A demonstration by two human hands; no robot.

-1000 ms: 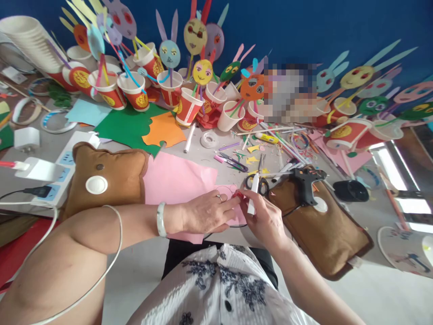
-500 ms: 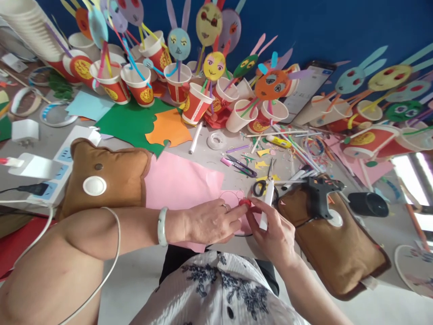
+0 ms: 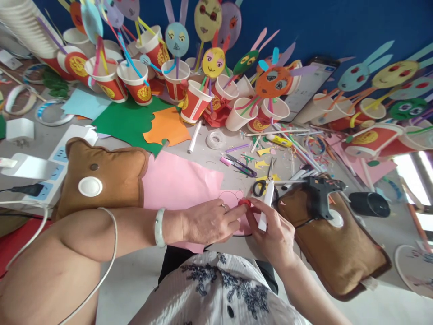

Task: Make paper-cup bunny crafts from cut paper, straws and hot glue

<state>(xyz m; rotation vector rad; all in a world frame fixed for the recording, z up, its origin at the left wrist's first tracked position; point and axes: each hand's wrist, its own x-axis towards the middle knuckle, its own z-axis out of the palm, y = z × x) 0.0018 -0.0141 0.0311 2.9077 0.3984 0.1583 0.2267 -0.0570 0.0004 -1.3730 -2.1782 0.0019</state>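
Note:
Low over the front of the table, my left hand (image 3: 209,221) has its fingers closed down on a small red round piece (image 3: 244,203). It lies on a piece of pink paper (image 3: 233,197) with a thin circle outline drawn on it. Opposite, my right hand (image 3: 274,230) is closed, its thumb and index finger reaching to the same red piece. A white marker (image 3: 269,194) runs between the right fingers, its upper end sticking out. The fingers partly cover the red piece and the marker's lower end. A larger pink sheet (image 3: 179,180) extends under my left forearm.
Black-handled scissors (image 3: 260,187), purple snips (image 3: 240,165) and paper scraps lie just beyond my hands. Brown cushions (image 3: 104,176) flank them; a black glue gun (image 3: 321,196) rests on the right one. Paper cups (image 3: 198,101) with paper faces line the back. A white cable crosses my left arm.
The whole view has shifted slightly. Both hands stay at the red piece, with almost no visible movement.

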